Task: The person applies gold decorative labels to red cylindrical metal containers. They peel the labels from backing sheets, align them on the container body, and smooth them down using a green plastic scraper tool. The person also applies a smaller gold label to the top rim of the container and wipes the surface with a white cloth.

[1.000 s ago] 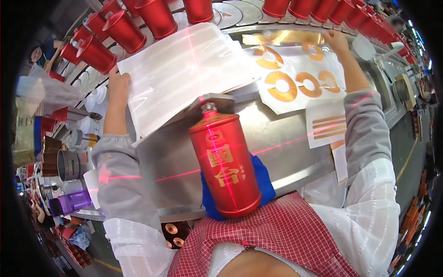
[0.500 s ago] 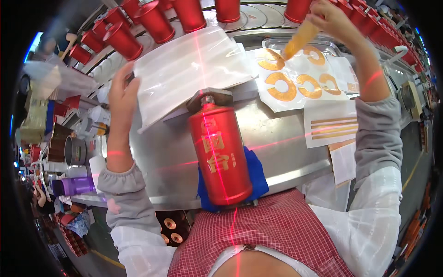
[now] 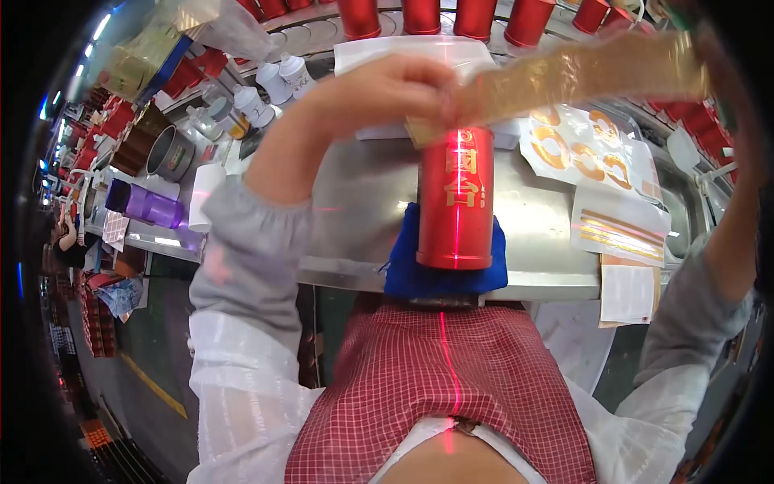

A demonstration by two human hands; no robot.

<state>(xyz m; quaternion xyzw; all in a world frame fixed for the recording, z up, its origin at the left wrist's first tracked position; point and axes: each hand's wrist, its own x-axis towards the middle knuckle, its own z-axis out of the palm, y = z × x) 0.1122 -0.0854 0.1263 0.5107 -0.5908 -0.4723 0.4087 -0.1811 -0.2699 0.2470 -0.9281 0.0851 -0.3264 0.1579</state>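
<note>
A long, shiny gold strip [image 3: 580, 77], partly see-through and blurred by motion, stretches between my two hands above the work surface. My left hand [image 3: 403, 93] is closed, pinching the strip's left end just over the bottle's top. At the dark right rim my right hand [image 3: 717, 81] is at the other end; its fingers are shadowed, but the strip runs into it. Below lies a red bottle [image 3: 455, 226] with gold characters, its base toward me, on a blue cloth [image 3: 403, 262]. The strip and my left hand hide the bottle's neck.
Gold ring decals on a white sheet [image 3: 538, 165] lie at the right, with a sheet of gold stripes [image 3: 621, 230] nearer. Red bottles [image 3: 472, 18] line the conveyor behind. White cups [image 3: 254, 105], a grey pot [image 3: 169, 153] and a purple bottle [image 3: 145, 206] stand left.
My left hand has moved right from the white sheet and now holds one end of the strip. My right hand has gone to the right rim, stretching the strip across. The view has shifted.
</note>
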